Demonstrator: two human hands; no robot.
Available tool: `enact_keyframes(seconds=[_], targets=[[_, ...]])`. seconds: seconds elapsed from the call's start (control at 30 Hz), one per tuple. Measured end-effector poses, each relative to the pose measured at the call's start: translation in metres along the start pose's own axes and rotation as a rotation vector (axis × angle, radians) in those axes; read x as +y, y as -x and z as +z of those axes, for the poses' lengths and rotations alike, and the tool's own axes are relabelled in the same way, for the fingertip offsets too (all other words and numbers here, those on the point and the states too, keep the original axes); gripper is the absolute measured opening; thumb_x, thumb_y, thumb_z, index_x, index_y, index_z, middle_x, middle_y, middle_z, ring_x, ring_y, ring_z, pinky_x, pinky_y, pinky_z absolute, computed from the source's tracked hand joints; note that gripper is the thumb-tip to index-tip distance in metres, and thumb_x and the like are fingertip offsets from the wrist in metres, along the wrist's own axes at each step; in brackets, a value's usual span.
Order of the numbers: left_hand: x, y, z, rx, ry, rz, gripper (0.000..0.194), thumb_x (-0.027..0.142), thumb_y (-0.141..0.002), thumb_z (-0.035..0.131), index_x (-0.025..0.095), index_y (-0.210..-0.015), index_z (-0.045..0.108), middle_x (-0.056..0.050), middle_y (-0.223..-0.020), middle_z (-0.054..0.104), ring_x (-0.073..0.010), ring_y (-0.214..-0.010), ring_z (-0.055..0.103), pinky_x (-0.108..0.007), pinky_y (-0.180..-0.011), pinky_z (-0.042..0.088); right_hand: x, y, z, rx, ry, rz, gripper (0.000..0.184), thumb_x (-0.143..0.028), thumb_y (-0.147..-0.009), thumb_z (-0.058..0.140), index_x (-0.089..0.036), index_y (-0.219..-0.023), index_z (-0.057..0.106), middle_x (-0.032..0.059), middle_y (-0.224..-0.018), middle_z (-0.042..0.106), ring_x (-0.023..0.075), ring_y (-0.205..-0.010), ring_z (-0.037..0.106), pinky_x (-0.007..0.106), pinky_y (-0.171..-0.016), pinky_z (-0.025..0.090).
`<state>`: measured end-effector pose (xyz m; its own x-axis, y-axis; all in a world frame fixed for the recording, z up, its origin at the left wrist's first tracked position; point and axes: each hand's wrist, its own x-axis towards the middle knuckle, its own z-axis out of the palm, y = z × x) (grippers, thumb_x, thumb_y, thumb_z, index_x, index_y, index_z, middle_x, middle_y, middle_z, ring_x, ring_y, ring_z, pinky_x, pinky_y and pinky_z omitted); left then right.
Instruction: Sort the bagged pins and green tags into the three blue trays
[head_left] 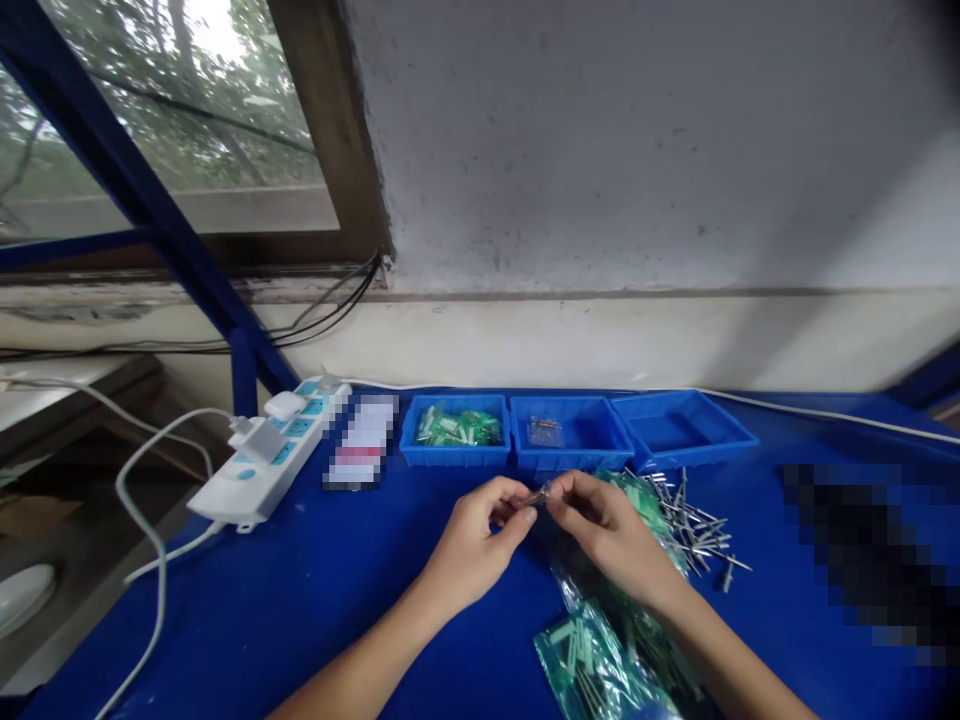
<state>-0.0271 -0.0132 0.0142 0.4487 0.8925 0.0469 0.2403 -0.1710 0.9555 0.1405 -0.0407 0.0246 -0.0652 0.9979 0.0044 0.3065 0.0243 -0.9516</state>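
In front of the blue trays, my left hand (480, 535) and my right hand (604, 520) meet fingertip to fingertip. Both pinch a small clear plastic bag (538, 496), with something shiny at it that is too small to make out. Beneath my right forearm lie clear and green plastic bags (592, 655) with pale green strips and thin metal rods inside. A loose pile of metal pop rivets (694, 530) spreads to the right of my right hand, partly against another green bag (637, 495).
Three blue trays stand along the wall: the left tray (455, 458) holds green packets, the middle tray (592, 458) a small clear packet (546, 432). Left are a pixelated pale item (364, 440), a white power strip (255, 480) and cables. A pixelated dark object (870, 560) lies right.
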Motion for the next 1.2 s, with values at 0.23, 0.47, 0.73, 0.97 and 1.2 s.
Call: enact_keyframes(seconds=[0.23, 0.47, 0.73, 0.97, 1.2], targets=[[0.006, 0.001, -0.003, -0.014, -0.018, -0.023, 0.014, 0.028, -0.085, 0.048, 0.016, -0.081, 0.054, 0.001, -0.075, 0.056, -0.012, -0.068, 0.051, -0.022, -0.062, 0.039, -0.007, 0.004, 0.004, 0.0, 0.094, -0.029, 0.025, -0.04, -0.085, 0.048, -0.018, -0.074, 0.054, -0.0033, -0.06, 0.046, 0.0107, -0.055, 0.039, 0.023, -0.051, 0.031], [0.007, 0.002, -0.001, 0.066, -0.193, 0.108, 0.007, 0.012, -0.079, 0.048, 0.017, -0.074, 0.049, 0.002, -0.073, 0.053, -0.0118, -0.071, 0.05, -0.022, -0.065, 0.039, -0.006, 0.005, 0.003, 0.047, 0.128, -0.098, 0.023, -0.041, -0.083, 0.052, -0.021, -0.088, 0.061, 0.0024, -0.083, 0.058, 0.0152, -0.072, 0.053, 0.026, -0.061, 0.04], [0.003, 0.004, -0.005, 0.261, -0.462, 0.397, 0.008, 0.014, -0.086, 0.048, 0.019, -0.085, 0.055, -0.002, -0.083, 0.057, -0.0146, -0.079, 0.054, -0.026, -0.073, 0.041, -0.013, 0.004, 0.005, 0.072, -0.241, 0.268, 0.034, -0.055, -0.078, 0.054, -0.021, -0.077, 0.055, -0.0029, -0.06, 0.047, 0.0104, -0.05, 0.042, 0.023, -0.045, 0.028], [0.005, 0.01, -0.002, 0.244, -0.521, 0.518, 0.019, 0.007, -0.084, 0.047, 0.021, -0.085, 0.059, -0.003, -0.09, 0.055, -0.0156, -0.085, 0.051, -0.029, -0.079, 0.041, -0.014, 0.01, 0.012, 0.0, -0.517, 0.309, 0.033, -0.05, -0.074, 0.063, -0.018, -0.078, 0.055, -0.0038, -0.058, 0.046, 0.0074, -0.05, 0.04, 0.019, -0.044, 0.022], [0.006, 0.0, -0.006, 0.175, 0.008, -0.007, 0.02, 0.025, -0.086, 0.049, 0.018, -0.105, 0.051, -0.003, -0.083, 0.054, -0.0128, -0.071, 0.052, -0.026, -0.066, 0.042, -0.001, 0.006, 0.005, 0.365, 0.074, -0.113, 0.025, -0.044, -0.079, 0.058, -0.019, -0.077, 0.065, -0.0006, -0.063, 0.049, 0.0122, -0.058, 0.046, 0.024, -0.054, 0.036]])
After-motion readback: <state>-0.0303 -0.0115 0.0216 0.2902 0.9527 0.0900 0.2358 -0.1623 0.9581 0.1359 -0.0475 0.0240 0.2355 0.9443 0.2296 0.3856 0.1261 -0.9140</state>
